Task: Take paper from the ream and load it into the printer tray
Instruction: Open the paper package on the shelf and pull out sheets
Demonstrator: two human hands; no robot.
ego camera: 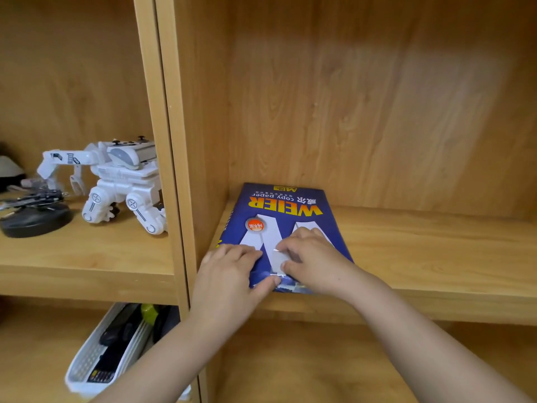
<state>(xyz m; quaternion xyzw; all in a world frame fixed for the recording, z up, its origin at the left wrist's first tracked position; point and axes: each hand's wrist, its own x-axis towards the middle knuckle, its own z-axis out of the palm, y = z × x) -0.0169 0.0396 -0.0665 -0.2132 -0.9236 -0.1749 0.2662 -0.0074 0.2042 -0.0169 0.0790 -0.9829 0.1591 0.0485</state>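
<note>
A wooden shelving unit is seen from above and in front, filling the whole frame. At lower centre, a blue wrapped ream of copy paper [286, 228] lies flat on a shelf [436, 257], tucked against the left wall of its compartment, with its printed label upside down to the viewer. No printer or tray is in view.

Two bare forearms reach in from the bottom edge. The left hand [229, 274] is laid on the ream's near left corner, fingers curled, thumb pressed along the front edge of the wrapper. The right hand [311, 257] is set just beside it, to the right, fingertips bent down onto a pale patch near the front end; it seems a flap or an opening in the wrapper is being pinched, though whether anything is truly gripped cannot be told.

The step in hand is judged to be opening the wrapper or drawing sheets out. It would be done well if the ream is held steady by the left hand while the flap is peeled back evenly, so the sheets are not creased.

In the left compartment, a white toy robot [122, 181] and a dark round object [35, 219] are seen; a white basket [110, 353] sits below
</note>
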